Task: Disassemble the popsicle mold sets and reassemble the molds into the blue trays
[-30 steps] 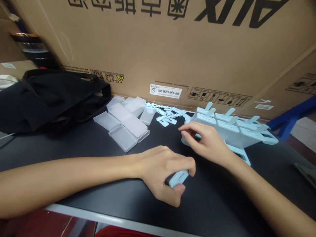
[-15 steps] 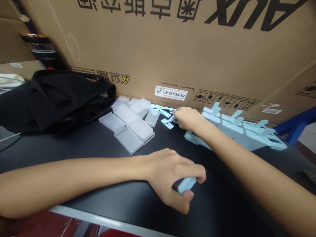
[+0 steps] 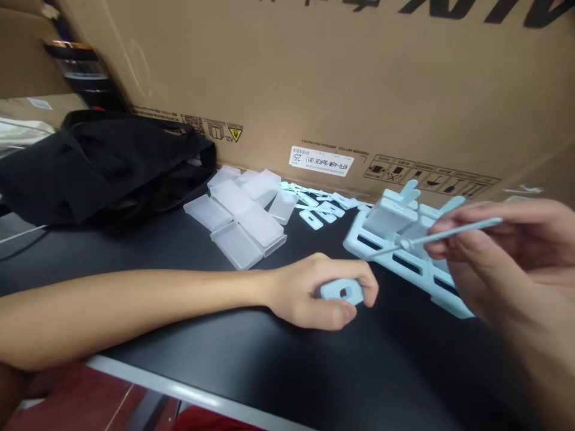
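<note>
A: Right hand [image 3: 498, 251]?
B: Back from the loose stick pile [image 3: 321, 206], now raised near the camera, pinching one pale blue stick [image 3: 449, 232].
A: Left hand [image 3: 314, 293]?
B: Its blue lid piece [image 3: 342, 291] now shows the slot.

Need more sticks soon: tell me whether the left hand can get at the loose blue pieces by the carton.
Probably not yet: the left hand is shut on a blue cap, though bare tabletop separates it from the loose blue pieces.

Even indoor light, right side motion-blurred.
</note>
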### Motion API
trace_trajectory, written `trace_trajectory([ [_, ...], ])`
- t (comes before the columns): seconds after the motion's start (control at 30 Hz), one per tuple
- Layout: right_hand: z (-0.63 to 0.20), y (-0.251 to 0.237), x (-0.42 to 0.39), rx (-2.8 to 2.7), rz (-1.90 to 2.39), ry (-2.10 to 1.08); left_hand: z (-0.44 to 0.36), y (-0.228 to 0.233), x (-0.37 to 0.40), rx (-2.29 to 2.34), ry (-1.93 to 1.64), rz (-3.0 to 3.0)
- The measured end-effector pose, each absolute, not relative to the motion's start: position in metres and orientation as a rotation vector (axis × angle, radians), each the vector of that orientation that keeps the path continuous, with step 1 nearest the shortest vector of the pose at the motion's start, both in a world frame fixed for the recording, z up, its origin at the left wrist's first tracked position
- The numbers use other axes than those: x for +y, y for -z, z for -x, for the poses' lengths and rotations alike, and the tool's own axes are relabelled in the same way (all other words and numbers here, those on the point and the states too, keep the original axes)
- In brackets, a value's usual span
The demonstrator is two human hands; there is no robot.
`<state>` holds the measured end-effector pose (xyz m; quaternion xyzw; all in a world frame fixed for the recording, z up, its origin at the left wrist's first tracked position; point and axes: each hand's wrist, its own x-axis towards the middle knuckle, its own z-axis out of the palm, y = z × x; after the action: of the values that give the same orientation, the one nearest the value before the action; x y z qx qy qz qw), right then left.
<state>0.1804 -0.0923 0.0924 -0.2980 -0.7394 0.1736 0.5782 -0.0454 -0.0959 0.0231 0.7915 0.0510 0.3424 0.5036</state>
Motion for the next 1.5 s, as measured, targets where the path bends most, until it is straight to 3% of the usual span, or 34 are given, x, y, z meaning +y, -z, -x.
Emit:
trace_trajectory([
  [0.4, -0.166, -0.085, -0.105, -2.060, 0.459, -0.722, 0.045, -0.021, -0.094, 0.095, -0.802, -1.816],
  [0.57, -0.158, -0.079, -0.106, -2.230, 0.486, -0.677, 0.043, -0.017, -0.093, 0.120, -0.875, -1.804],
  [0.8, -0.176, -0.082, -0.107, -1.791, 0.569, -1.055, 0.045, -0.021, -0.095, 0.119, -0.782, -1.800],
  [1.0, -0.187, -0.092, -0.101, -2.180, 0.658, -0.563, 0.046, -0.023, -0.095, 0.105, -0.790, -1.781],
  [1.5, -0.201, -0.096, -0.108, -2.302, 0.510, -0.780, 0.047, -0.024, -0.095, 0.164, -0.740, -1.833],
])
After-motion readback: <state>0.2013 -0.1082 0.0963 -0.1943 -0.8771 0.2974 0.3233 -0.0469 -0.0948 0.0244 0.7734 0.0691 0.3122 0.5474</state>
